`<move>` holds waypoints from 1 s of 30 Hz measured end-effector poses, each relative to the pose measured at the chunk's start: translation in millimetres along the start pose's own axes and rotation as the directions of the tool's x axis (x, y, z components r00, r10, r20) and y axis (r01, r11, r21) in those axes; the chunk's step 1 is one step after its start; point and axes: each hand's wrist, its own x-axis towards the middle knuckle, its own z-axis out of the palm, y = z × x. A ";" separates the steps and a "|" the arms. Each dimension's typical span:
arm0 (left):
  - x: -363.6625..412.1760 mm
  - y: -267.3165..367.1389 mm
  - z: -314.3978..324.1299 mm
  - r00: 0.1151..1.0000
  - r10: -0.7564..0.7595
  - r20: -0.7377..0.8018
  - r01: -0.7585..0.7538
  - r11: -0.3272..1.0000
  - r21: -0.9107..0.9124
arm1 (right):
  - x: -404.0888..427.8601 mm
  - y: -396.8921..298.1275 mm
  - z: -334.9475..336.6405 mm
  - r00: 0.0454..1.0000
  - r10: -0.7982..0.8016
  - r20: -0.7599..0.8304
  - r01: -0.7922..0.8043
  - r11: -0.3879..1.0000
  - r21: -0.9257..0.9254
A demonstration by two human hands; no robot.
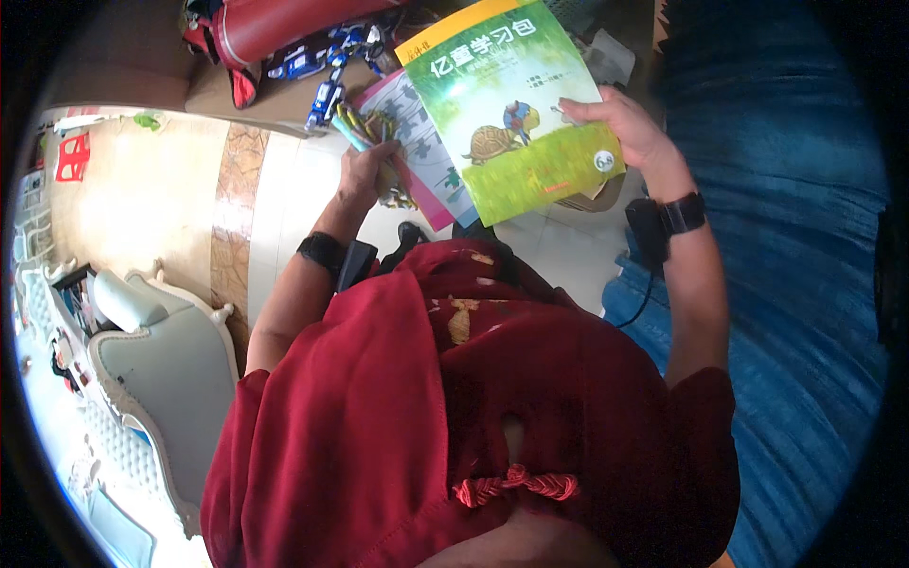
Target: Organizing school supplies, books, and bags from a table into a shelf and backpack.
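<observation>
My right hand (628,128) grips the right edge of a green and yellow workbook (511,121) with a turtle on its cover, thumb on top. Partly under it lies a pink-edged printed book or sheet (426,135) with puzzle-like shapes. My left hand (369,170) is closed on the left side of that pink-edged item, together with a colourful, cut-out-like paper piece (362,126). Blue and white toy robots (327,99) lie just beyond my left hand. The fingers beneath the papers are hidden.
Behind the papers, a brown surface (273,117) bears the toys and a red bag (284,32). A blue curtain or cloth (774,284) hangs along the right. A pale tufted sofa (177,362) stands at left, with a red plastic stool (72,157) farther off.
</observation>
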 end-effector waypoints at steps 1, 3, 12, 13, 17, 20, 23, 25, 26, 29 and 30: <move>-1.3 0.3 -1.6 1.000 -0.006 -0.011 0.006 1.000 -0.009 | 7.5 2.4 3.7 1.000 0.006 0.005 -0.006 1.000 0.011; -7.0 0.0 2.4 0.999 0.008 0.034 -0.007 0.999 -0.031 | 18.8 9.4 5.4 0.998 0.043 0.039 -0.041 0.998 -0.038; -11.4 -0.9 0.2 0.998 0.033 -0.046 -0.039 0.989 -0.141 | 74.8 63.1 0.4 0.999 0.024 -0.048 -0.040 0.926 -0.375; -11.8 0.7 -3.9 1.000 -0.013 0.017 0.015 0.990 -0.137 | 80.9 69.5 -5.0 0.988 -0.131 -0.088 0.054 0.805 -0.591; -12.2 1.7 0.9 0.998 -0.005 0.063 0.012 0.993 -0.114 | 92.4 83.4 -10.0 0.975 -0.203 -0.086 0.088 0.716 -0.692; -7.7 -1.9 4.3 1.000 0.007 -0.009 -0.007 0.998 -0.057 | 99.5 92.0 8.2 0.977 -0.209 -0.039 0.112 0.664 -0.740; -5.4 -12.0 6.7 0.989 0.028 -0.144 -0.042 0.994 -0.097 | 84.5 83.9 25.6 0.912 -0.407 0.041 0.206 0.370 -0.906; 11.8 -37.1 -4.4 0.976 0.187 -0.115 -0.210 0.948 -0.240 | 99.4 86.7 -1.1 0.883 -0.465 0.063 0.252 0.359 -0.899; 17.9 -46.1 -12.0 0.977 0.169 -0.131 -0.194 0.960 -0.203 | 103.5 82.6 -18.1 0.875 -0.477 -0.090 0.117 0.387 -0.914; -1.3 -21.4 0.6 0.982 0.056 -0.182 -0.076 0.992 -0.103 | 92.5 78.9 -72.0 0.750 -0.624 -0.218 -0.114 0.203 -0.972; 2.4 -29.1 -6.1 0.977 0.086 -0.193 -0.107 0.989 -0.104 | 88.4 73.9 -83.2 0.780 -0.596 -0.189 -0.130 0.142 -0.981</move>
